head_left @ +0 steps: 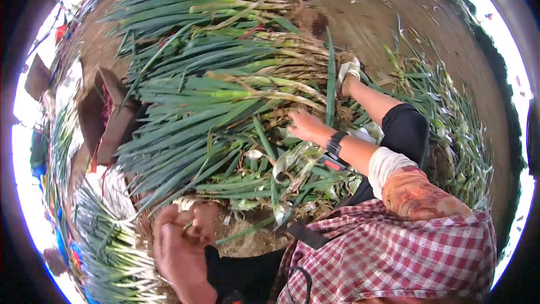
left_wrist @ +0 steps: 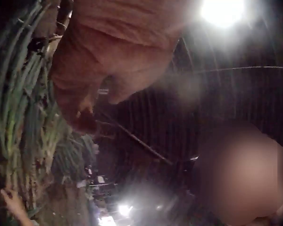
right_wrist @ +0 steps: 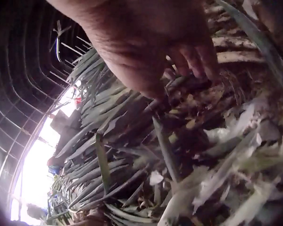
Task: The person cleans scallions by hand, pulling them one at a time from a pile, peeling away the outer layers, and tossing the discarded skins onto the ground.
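Note:
Long green onions (head_left: 208, 98) lie in a big heap in the head view, with green leaves to the left and pale, earthy root ends to the right. My right hand (head_left: 309, 125) reaches down at the lower edge of their pale stalks. In the right wrist view its fingers (right_wrist: 193, 61) point down over brown roots and peelings, and no stalk shows between them. My left hand (head_left: 185, 250) is raised close to the camera, off the onions, with loosely bent fingers. The left wrist view shows that hand (left_wrist: 118, 52) with nothing visible in its grasp.
Stripped leaves and peelings (head_left: 298, 163) lie below the right hand, and more leaf waste (head_left: 450, 124) spreads at the right. Cleaned onions with white stalks (head_left: 121, 259) lie at lower left beside a brown stool-like object (head_left: 115, 126). My foot (head_left: 350, 70) rests by the roots.

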Demonstrator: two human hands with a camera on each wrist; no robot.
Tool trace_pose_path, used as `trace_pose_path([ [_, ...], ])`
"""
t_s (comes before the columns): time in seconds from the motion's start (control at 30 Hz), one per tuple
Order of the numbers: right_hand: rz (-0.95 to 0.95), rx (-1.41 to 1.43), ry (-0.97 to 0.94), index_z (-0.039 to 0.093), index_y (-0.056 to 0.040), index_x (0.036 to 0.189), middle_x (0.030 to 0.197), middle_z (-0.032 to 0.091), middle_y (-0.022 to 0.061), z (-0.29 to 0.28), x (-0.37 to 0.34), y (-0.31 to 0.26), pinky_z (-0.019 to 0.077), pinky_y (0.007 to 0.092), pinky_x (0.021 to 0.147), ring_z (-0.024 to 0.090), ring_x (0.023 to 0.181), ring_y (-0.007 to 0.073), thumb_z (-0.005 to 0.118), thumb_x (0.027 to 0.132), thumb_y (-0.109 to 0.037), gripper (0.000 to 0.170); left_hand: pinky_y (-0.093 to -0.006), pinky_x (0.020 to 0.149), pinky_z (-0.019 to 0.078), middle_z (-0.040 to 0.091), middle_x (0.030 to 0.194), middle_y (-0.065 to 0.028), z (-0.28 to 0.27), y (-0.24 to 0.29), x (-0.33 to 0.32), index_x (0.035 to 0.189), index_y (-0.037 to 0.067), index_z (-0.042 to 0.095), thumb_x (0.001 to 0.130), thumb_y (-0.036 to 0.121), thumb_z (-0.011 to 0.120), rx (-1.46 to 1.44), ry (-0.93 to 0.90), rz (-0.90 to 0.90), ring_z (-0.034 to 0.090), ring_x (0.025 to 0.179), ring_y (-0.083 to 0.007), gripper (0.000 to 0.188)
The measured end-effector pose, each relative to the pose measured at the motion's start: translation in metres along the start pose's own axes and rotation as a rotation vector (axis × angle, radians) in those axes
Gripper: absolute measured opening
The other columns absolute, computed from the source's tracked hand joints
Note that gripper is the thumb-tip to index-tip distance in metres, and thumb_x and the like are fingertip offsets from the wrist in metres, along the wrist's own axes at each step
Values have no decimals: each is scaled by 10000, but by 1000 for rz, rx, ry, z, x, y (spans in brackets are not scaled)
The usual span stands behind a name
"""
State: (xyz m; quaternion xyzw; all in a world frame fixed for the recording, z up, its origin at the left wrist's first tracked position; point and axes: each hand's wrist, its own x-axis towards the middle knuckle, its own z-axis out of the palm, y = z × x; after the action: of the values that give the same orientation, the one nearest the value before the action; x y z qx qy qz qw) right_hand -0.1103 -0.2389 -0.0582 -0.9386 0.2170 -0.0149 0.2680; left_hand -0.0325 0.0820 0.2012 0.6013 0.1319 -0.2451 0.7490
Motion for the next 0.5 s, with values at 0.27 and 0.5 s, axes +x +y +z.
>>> trace_pose_path([
  [0.27,134,-255,-79,426,-10,1061,987,480,209,8,62,46,446,426,693,518,855,361,553,772,-271,410,-302,591,460,559,863,-104,13,-90,48,1007,35,495,871,187,436,187,-89,-286,565,703,-197,213],
  [0.5,5,156,-245,469,-11,857,653,550,165,14,35,12,427,421,529,549,596,331,480,819,-359,351,-298,613,462,536,881,-81,15,-105,68,1023,34,489,873,212,431,173,-89,-342,560,717,-195,240],
])
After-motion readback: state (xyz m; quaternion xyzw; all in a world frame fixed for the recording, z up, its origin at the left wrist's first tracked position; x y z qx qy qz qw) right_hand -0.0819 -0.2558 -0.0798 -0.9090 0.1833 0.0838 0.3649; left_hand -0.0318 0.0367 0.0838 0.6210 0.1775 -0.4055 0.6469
